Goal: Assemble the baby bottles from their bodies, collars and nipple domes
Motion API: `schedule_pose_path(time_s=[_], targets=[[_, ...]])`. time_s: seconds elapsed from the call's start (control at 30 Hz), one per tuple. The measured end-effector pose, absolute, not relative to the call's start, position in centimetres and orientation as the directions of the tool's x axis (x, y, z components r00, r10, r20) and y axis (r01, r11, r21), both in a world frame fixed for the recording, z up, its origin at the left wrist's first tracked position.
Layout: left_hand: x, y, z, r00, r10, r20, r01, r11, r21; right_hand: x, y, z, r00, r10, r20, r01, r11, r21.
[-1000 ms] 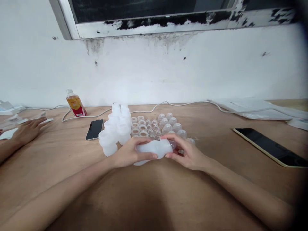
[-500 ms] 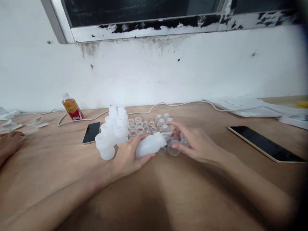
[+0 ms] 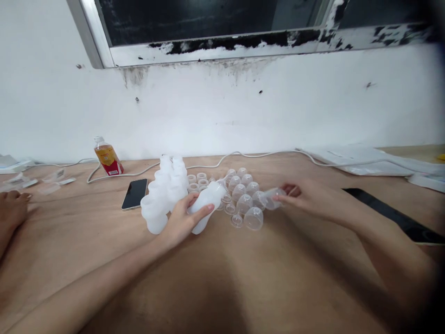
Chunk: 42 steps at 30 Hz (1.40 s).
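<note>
My left hand (image 3: pixel 184 217) is wrapped round a frosted white baby bottle (image 3: pixel 206 206), which tilts with its neck up and to the right. Between the fingertips of my right hand (image 3: pixel 299 197) is a clear dome cap (image 3: pixel 271 199), at the right side of the group of caps. Several more clear dome caps (image 3: pixel 244 204) stand in rows on the table between my hands. Small clear nipples (image 3: pixel 230 208) lie left of them, and white collar rings (image 3: pixel 193 187) sit behind the bottle. More white bottles (image 3: pixel 155 213) stand in rows beyond my left hand.
A dark phone (image 3: pixel 135 194) and a drink bottle (image 3: pixel 108 157) are at the left. A larger dark phone (image 3: pixel 389 213) lies under my right forearm. A white cable (image 3: pixel 215 165) runs along the wall, with plastic bags (image 3: pixel 347 160) at the back right. Another person's hand (image 3: pixel 14 208) rests far left.
My right hand has moved right, away from the bottle's top, and now holds a clear dome cap. My left hand has drawn the bottle slightly left and tipped it more upright.
</note>
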State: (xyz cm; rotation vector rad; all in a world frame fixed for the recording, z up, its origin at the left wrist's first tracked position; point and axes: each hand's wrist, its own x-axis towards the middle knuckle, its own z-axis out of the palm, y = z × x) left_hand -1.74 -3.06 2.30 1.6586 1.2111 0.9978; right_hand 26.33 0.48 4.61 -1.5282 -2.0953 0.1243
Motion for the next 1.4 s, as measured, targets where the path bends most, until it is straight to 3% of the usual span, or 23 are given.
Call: schedule_pose_path(time_s=[0.1, 0.17, 0.23, 0.3, 0.4, 0.77, 1.03, 1.23, 1.3, 1.4], targets=[[-1.7, -3.1, 2.3, 0.221, 0.966, 0.134, 0.294, -0.197, 0.935, 25.0, 0.1, 5.7, -0.014, 0.884, 0.467, 0.740, 0.324, -0.590], [-1.7, -3.2, 2.3, 0.227, 0.964, 0.142, 0.294, -0.207, 0.933, 23.6, -0.2, 5.5, 0.045, 0.901, 0.432, 0.518, 0.349, -0.781], [-1.7, -3.2, 2.2, 0.234, 0.962, 0.141, 0.294, -0.208, 0.933, 22.2, -0.3, 4.6, -0.001, 0.943, 0.333, 0.254, 0.322, -0.912], [-1.8, -3.2, 2.0, 0.244, 0.960, 0.134, 0.287, -0.204, 0.936, 21.3, -0.2, 3.6, -0.066, 0.965, 0.255, 0.074, 0.259, -0.963], [-1.9, -3.1, 1.8, 0.251, 0.959, 0.129, 0.283, -0.200, 0.938, 20.7, 0.0, 2.6, -0.104, 0.977, 0.188, -0.032, 0.186, -0.982], [-1.7, -3.3, 2.0, 0.300, 0.945, 0.132, 0.299, -0.225, 0.927, 20.5, 0.1, 2.6, -0.107, 0.981, 0.161, -0.004, 0.162, -0.987], [-1.8, -3.4, 2.2, 0.357, 0.926, 0.122, 0.301, -0.238, 0.924, 20.1, -0.4, 1.9, -0.301, 0.941, 0.158, -0.023, 0.158, -0.987], [-2.3, -3.1, 2.6, 0.434, 0.896, 0.091, 0.272, -0.227, 0.935, 20.3, -0.7, 2.0, -0.350, 0.925, 0.150, 0.085, 0.191, -0.978], [-2.5, -2.9, 2.7, 0.484, 0.874, 0.037, 0.219, -0.162, 0.962, 20.6, -0.6, 1.9, -0.362, 0.922, 0.140, 0.133, 0.200, -0.971], [-2.9, -2.6, 2.9, 0.589, 0.796, -0.138, 0.114, 0.087, 0.990, 20.9, -0.5, 1.6, -0.380, 0.910, 0.162, 0.181, 0.245, -0.952]])
